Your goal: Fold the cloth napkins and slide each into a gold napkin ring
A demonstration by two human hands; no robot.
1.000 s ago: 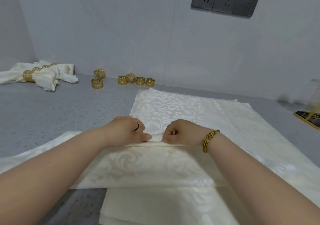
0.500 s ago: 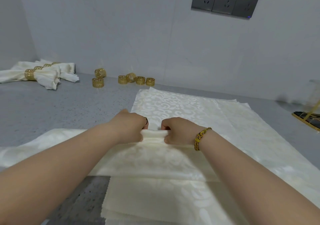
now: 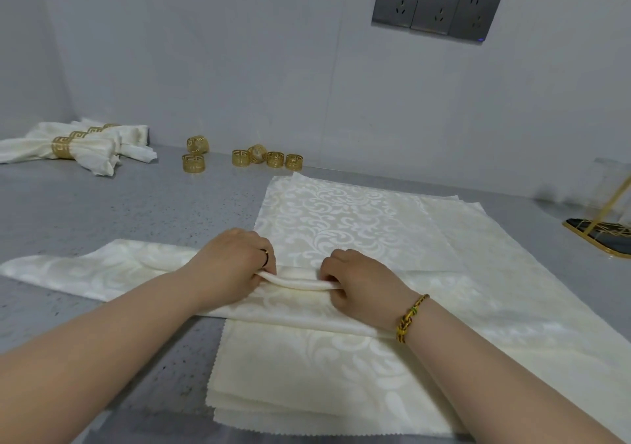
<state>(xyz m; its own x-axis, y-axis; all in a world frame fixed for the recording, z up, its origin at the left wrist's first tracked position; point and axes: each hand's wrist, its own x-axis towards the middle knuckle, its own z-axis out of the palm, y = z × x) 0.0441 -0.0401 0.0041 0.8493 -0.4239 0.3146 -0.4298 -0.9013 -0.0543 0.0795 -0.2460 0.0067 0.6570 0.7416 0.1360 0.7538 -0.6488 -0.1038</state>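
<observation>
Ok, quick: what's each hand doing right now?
Left hand: closed, pinching the gathered napkin.
Right hand: closed, pinching the same napkin fold.

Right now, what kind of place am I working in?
Probably a table-setting prep counter, perhaps in a restaurant or hotel: grey speckled worktop, stacked cream napkins, loose gold napkin rings, and ringed napkins set aside.

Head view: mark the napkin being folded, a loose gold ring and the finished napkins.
Napkin being folded [image 3: 300, 284], head view, raised pinched ridge.
Loose gold ring [image 3: 193, 163], head view, patterned side wall.
Finished napkins [image 3: 92, 147], head view, cloth beside its ring.
</observation>
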